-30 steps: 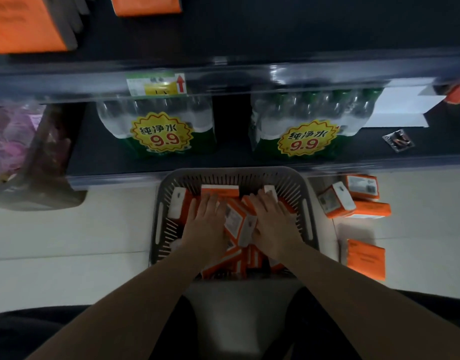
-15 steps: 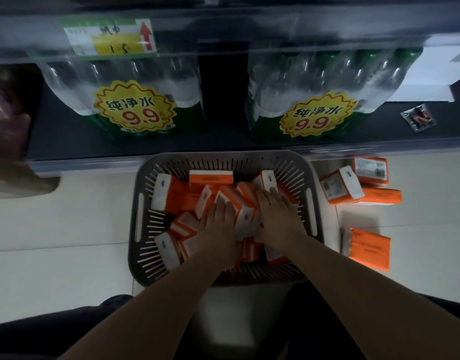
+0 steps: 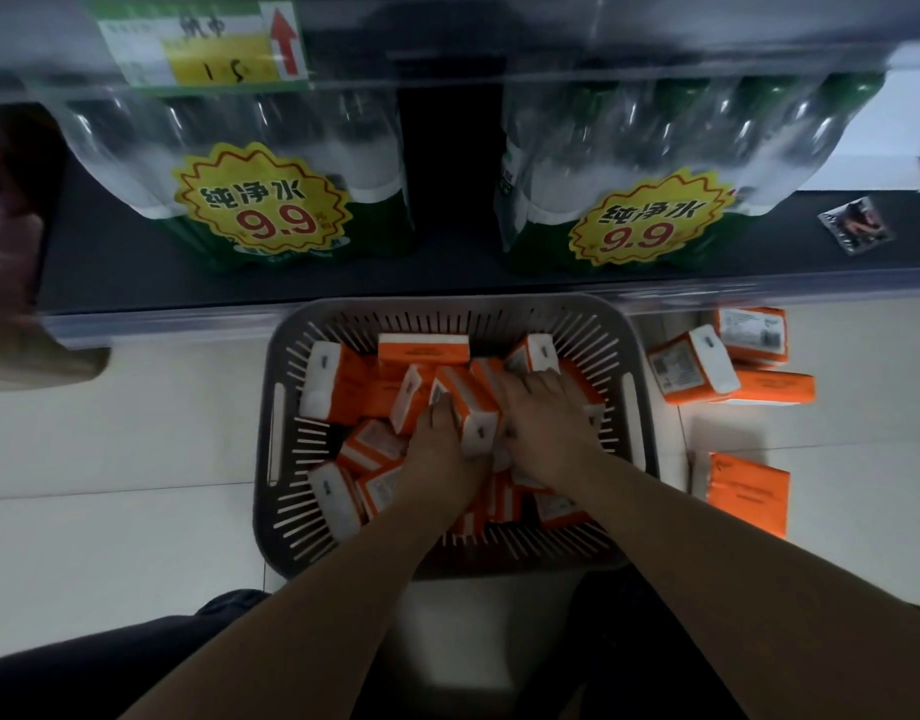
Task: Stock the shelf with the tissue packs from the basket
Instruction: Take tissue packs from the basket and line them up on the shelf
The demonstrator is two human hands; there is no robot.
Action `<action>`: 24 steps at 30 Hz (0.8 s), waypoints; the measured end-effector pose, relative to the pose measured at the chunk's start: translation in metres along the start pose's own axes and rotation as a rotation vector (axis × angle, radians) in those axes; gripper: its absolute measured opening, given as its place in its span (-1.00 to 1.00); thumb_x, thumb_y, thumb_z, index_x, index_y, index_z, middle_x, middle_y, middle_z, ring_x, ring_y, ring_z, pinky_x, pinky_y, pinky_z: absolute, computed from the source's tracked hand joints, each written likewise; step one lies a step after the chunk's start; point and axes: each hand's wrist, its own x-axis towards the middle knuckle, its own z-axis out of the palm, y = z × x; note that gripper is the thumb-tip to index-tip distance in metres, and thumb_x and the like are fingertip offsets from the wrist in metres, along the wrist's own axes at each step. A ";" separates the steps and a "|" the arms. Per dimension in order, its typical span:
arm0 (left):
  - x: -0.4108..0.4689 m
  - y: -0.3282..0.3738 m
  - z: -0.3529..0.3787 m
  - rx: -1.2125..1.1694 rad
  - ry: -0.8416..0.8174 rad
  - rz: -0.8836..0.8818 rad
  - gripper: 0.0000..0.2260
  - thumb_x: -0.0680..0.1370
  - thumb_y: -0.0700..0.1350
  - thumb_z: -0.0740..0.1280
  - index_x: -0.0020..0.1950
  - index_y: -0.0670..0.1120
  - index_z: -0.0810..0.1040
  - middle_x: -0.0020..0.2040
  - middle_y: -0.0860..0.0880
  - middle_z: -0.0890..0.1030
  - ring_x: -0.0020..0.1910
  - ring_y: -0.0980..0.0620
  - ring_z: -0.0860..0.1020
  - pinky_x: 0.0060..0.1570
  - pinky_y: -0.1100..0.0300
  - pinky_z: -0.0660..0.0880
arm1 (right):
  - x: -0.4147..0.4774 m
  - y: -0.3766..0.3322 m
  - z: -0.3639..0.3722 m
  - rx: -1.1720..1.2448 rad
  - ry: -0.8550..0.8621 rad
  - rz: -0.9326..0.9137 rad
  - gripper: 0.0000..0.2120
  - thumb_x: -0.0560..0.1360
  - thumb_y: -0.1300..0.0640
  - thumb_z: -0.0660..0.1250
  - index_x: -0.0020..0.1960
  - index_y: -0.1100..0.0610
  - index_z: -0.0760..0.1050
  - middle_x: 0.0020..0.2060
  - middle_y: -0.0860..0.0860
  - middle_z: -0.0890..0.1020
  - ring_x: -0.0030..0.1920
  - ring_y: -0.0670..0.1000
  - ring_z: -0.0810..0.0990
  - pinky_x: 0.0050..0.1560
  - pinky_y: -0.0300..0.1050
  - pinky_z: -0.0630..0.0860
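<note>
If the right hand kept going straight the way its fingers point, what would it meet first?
Probably the tilted tissue pack just beyond the right hand, then the basket's far wall; depth is unclear.

Orange and white packs, grey basket

I'm seeing orange-and-white tissue packs [image 3: 465, 402] filling the slotted grey basket [image 3: 635, 407]; beyond the basket, yellow starburst labels [image 3: 263, 213] are showing red digits.

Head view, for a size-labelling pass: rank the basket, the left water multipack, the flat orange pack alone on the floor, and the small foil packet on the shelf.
1. Basket
2. Left water multipack, partly cut off by the shelf edge
3. Flat orange pack
4. Foil packet, farther off
</note>
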 end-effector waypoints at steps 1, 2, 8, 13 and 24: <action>0.000 0.000 -0.002 -0.053 0.014 -0.030 -0.16 0.46 0.02 0.43 0.57 -0.06 -0.02 0.46 -0.03 0.27 0.40 -0.02 0.32 0.27 0.20 0.29 | 0.001 -0.003 -0.002 0.020 0.004 -0.013 -0.18 0.39 -0.06 0.36 0.52 0.01 0.02 0.41 0.17 0.32 0.37 0.20 0.29 0.40 0.04 0.16; -0.001 0.000 -0.004 -0.122 0.029 -0.056 -0.16 0.46 0.02 0.44 0.57 -0.01 -0.02 0.37 0.07 0.34 0.33 0.07 0.38 0.18 0.27 0.30 | 0.001 -0.007 -0.003 0.053 0.000 -0.013 -0.24 0.42 -0.03 0.35 0.51 0.05 0.06 0.39 0.18 0.33 0.33 0.20 0.34 0.36 0.01 0.23; 0.005 -0.010 -0.017 -0.361 0.024 -0.144 -0.35 0.44 -0.16 0.46 0.45 -0.06 0.23 0.09 0.06 0.55 0.20 -0.03 0.54 -0.06 0.30 0.56 | 0.004 -0.028 -0.007 0.366 -0.043 0.071 -0.42 0.50 0.12 0.28 0.47 0.09 0.17 0.36 0.14 0.31 0.27 0.16 0.44 0.24 -0.02 0.43; 0.006 -0.015 -0.029 -0.485 0.053 -0.184 -0.47 0.41 0.01 0.50 0.32 0.01 0.39 0.20 0.04 0.52 0.18 0.06 0.50 0.08 0.20 0.47 | 0.004 -0.039 -0.010 0.604 0.013 0.123 -0.55 0.51 0.09 0.32 0.37 0.08 0.33 0.29 0.11 0.45 0.25 0.09 0.47 0.27 -0.05 0.42; 0.003 -0.027 -0.039 -0.586 0.143 -0.341 -0.32 0.38 0.07 0.51 0.39 -0.05 0.29 0.16 0.01 0.47 0.19 -0.03 0.47 0.11 0.07 0.40 | 0.010 -0.048 -0.005 1.082 -0.052 0.367 -0.72 0.49 0.29 0.20 0.07 -0.05 0.40 0.01 -0.11 0.52 -0.11 -0.20 0.48 -0.20 -0.34 0.44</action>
